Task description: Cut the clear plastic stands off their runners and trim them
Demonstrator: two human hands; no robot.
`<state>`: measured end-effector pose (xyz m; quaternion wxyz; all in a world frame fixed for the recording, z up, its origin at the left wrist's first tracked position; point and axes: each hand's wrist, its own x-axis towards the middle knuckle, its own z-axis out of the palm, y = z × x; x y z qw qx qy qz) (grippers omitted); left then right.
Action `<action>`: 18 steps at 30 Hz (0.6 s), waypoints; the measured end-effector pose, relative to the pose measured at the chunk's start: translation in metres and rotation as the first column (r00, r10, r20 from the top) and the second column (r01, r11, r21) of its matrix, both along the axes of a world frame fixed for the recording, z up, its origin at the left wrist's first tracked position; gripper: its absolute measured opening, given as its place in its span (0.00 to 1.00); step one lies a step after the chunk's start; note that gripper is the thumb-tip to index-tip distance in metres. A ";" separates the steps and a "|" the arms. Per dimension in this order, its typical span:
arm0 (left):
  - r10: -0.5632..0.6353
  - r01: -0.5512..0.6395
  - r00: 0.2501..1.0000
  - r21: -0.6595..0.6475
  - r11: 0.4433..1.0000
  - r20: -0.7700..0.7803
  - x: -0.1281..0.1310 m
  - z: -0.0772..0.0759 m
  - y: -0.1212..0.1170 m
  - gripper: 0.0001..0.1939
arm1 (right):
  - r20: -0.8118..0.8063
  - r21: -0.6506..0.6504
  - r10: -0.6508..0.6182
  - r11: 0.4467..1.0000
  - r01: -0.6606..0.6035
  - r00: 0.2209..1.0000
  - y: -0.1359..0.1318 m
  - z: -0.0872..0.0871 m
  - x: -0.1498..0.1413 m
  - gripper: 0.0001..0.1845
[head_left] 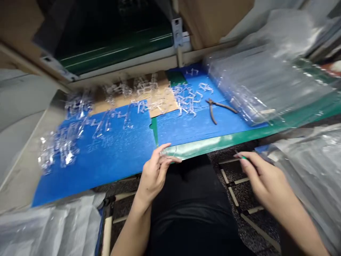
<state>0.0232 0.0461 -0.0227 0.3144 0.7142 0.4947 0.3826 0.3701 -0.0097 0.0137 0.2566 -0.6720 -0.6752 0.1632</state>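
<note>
My left hand [154, 174] sits at the near edge of the blue corrugated plastic sheet [101, 160], its fingers pinching a small clear plastic piece [169, 152]. My right hand [262, 176] is over the dark floor at the right, its fingertips closed on a thin green-tipped item [243, 157], mostly hidden by the fingers. Many clear plastic parts [64, 142] lie in loose heaps across the blue sheet and a piece of brown cardboard [162, 105]. Dark-handled side cutters [217, 108] rest on the blue sheet, beyond both hands.
A stack of clear moulded plastic trays [262, 78] stands at the back right of the bench, beside the side cutters. Green bench matting [221, 142] forms the near edge. Translucent plastic bags [311, 170] lie at the right and lower left. Cardboard boxes and a green roller stand behind.
</note>
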 end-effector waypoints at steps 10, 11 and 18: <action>-0.089 0.071 0.991 0.172 0.983 0.100 -0.029 0.007 -0.025 0.10 | -0.113 0.071 0.503 0.864 -0.498 0.857 0.039 0.023 -0.120 0.13; -0.079 0.062 0.992 0.170 0.983 0.095 -0.031 0.008 -0.026 0.11 | -0.106 0.083 0.521 0.854 -0.514 0.847 0.040 0.024 -0.122 0.13; -0.019 0.024 1.000 0.283 0.959 -0.019 -0.032 0.007 -0.026 0.10 | -0.093 0.071 0.588 0.809 -0.584 0.804 0.038 0.027 -0.132 0.12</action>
